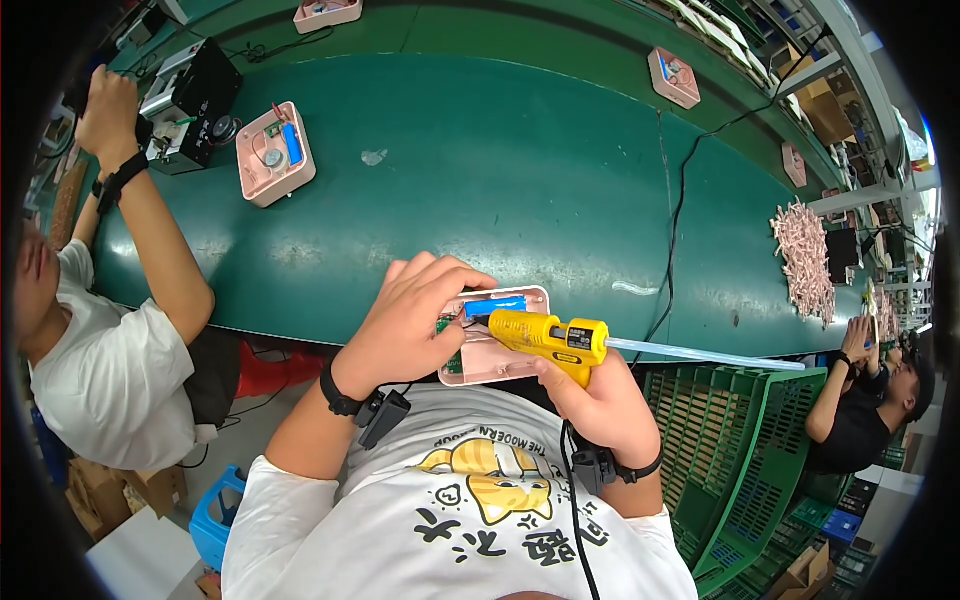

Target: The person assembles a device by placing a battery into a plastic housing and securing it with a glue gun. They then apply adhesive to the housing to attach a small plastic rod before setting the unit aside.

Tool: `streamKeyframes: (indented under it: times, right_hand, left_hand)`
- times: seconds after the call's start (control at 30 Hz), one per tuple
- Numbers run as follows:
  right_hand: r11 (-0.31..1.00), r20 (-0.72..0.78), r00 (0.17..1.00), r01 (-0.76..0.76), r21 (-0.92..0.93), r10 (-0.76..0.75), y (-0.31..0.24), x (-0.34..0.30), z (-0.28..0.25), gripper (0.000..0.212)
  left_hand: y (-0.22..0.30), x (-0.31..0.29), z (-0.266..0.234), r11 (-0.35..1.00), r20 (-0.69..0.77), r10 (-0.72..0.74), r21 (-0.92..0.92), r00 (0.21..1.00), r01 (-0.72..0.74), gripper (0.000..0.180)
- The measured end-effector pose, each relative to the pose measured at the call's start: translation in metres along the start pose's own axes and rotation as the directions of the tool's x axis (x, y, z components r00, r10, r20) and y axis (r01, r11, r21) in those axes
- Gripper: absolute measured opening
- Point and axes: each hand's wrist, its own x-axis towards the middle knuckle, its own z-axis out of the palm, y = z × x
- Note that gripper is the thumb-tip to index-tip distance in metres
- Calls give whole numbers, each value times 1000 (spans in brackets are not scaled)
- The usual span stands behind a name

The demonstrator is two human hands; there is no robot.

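Close to my body, a shallow pink plastic housing [495,365] is held tilted at the table's edge. Inside lie a blue cylindrical battery [497,306] and a green circuit board [447,347]. My left hand [410,312] is closed on the housing's left side, its fingers over the far rim and the thumb near the battery. In my right hand [608,410] is a yellow hot glue gun [545,335], its nozzle pointing left into the housing next to the battery. A long clear glue stick [705,355] sticks out of the gun's back. The nozzle tip is partly hidden.
Another pink housing [275,165] with a battery stands on the green table [480,150], near a black machine [190,105] and a co-worker [120,370] at left. At right are a black cable [680,200], a pile of small pink parts [803,262] and green crates [715,450].
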Motion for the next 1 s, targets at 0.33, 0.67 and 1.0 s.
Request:
streamKeyframes:
  times: [0.33,0.67,1.0]
  right_hand:
    - [974,-118,968,226,21,-222,8,15,17,31]
    - [910,-128,979,196,364,-159,28,5,-22,29]
    - [618,-540,798,572,539,-267,93,39,-50,23]
  left_hand:
    - [0,0,2,1000,-50,16,9,999,-16,47]
    - [7,-16,-9,999,-103,-49,-17,993,47,41]
    - [-44,86,-65,861,-16,-398,-352,917,368,31]
